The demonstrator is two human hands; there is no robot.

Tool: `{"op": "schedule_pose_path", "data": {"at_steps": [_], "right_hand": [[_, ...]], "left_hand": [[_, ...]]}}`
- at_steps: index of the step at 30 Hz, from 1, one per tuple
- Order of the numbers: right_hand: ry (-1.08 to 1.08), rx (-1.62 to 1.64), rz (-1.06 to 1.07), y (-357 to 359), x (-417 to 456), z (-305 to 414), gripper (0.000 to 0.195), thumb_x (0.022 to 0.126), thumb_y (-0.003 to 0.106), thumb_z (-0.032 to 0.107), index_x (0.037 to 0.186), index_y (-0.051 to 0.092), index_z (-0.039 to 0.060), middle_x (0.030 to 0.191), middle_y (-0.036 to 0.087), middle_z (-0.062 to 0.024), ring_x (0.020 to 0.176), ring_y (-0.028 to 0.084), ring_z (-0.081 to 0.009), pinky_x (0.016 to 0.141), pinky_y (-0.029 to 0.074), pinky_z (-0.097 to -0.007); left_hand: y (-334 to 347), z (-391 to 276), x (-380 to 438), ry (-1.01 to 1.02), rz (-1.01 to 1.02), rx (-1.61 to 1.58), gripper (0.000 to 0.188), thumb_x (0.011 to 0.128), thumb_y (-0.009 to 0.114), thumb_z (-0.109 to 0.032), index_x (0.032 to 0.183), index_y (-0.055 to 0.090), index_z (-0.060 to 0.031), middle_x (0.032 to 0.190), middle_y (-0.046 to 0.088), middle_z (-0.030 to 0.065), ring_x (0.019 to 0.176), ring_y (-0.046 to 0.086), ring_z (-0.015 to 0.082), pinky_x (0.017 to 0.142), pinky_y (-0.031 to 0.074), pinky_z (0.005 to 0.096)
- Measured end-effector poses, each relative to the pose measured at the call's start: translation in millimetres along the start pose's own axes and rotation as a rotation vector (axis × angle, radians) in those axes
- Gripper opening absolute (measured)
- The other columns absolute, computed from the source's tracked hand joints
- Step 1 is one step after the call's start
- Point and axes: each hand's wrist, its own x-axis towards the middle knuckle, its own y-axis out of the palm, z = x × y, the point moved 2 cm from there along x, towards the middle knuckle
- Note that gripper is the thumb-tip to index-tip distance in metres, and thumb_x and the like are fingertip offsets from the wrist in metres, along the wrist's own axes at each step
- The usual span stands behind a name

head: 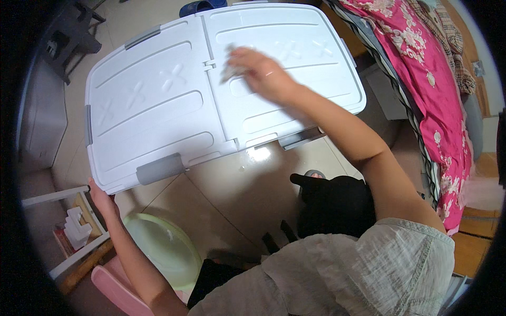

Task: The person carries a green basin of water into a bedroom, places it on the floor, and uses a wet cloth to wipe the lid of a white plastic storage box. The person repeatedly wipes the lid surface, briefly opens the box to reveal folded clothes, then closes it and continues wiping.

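A large white plastic storage box lid (pixel 150 114) with raised X marks and grey latches lies before me, hinged across its middle. My right hand (pixel 265 71) is blurred over the lid near the hinge seam, its fingers closed on a light greyish cloth (pixel 233 73). Part of the cloth is hidden behind the fingers. At the lid's near left corner, my left hand (pixel 102 201) grips the edge, with most of its fingers out of sight beneath. One grey latch (pixel 162 169) sits along the near edge; another latch (pixel 300 138) sticks outward below my right forearm.
A pale green basin (pixel 189 252) stands on the tiled floor beside a pink plastic item (pixel 114 284). To the left are a shelf frame (pixel 71 264) and a dark stool (pixel 75 39). A bed with a pink floral cover (pixel 431 98) runs along the right. Blue slippers (pixel 201 7) lie beyond the lid.
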Motion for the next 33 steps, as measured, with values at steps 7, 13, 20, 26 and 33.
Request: {"op": "schedule_pose_path", "data": {"at_steps": [7, 13, 20, 26, 33], "right_hand": [[0.354, -0.678, -0.2, -137, -91, -104, 0.027, 0.089, 0.057, 0.005, 0.116, 0.062, 0.0054, 0.126, 0.058, -0.0164, 0.121, 0.052, -0.0362, 0.1, 0.044, -0.0401], [0.661, -0.664, -0.165, -121, -112, -52, 0.026, 0.088, 0.056, 0.01, 0.112, 0.061, 0.0026, 0.094, 0.065, -0.0229, 0.085, 0.064, -0.0393, 0.076, 0.051, -0.0455], [0.387, -0.586, -0.04, -149, -54, -70, 0.027, 0.088, 0.058, 0.007, 0.114, 0.064, 0.0056, 0.104, 0.065, -0.0211, 0.09, 0.065, -0.0361, 0.079, 0.052, -0.0416], [0.339, -0.544, -0.09, -164, -61, -171, 0.029, 0.092, 0.052, 0.013, 0.119, 0.061, 0.0118, 0.108, 0.064, -0.0205, 0.099, 0.06, -0.039, 0.088, 0.048, -0.0433], [0.564, -0.704, 0.001, -146, -124, -71, 0.035, 0.09, 0.054, 0.008, 0.125, 0.057, 0.0088, 0.107, 0.064, -0.0229, 0.094, 0.063, -0.038, 0.08, 0.052, -0.0428]], "left_hand": [[-1, 7, 8, 0.017, 0.058, -0.034, 0.051, 0.098, 0.045, -0.045, 0.123, 0.056, -0.0012, 0.114, 0.063, 0.01, 0.099, 0.063, 0.0218, 0.084, 0.051, 0.0348], [-7, 10, 11, 0.043, 0.029, 0.023, 0.054, 0.098, 0.044, -0.044, 0.125, 0.054, 0.0007, 0.118, 0.062, 0.0112, 0.102, 0.062, 0.0229, 0.088, 0.049, 0.0357], [-14, 8, 15, 0.005, 0.04, -0.043, 0.057, 0.098, 0.045, -0.047, 0.128, 0.053, 0.0009, 0.123, 0.06, 0.011, 0.108, 0.059, 0.0241, 0.093, 0.046, 0.0361], [1, 14, 24, -0.026, 0.07, -0.049, 0.058, 0.098, 0.046, -0.047, 0.13, 0.05, 0.0009, 0.125, 0.059, 0.0111, 0.11, 0.059, 0.0244, 0.094, 0.045, 0.0362], [-19, 17, 23, -0.012, 0.029, -0.092, 0.059, 0.099, 0.044, -0.046, 0.133, 0.048, 0.0019, 0.13, 0.056, 0.0118, 0.118, 0.053, 0.0246, 0.1, 0.04, 0.0364]]}}
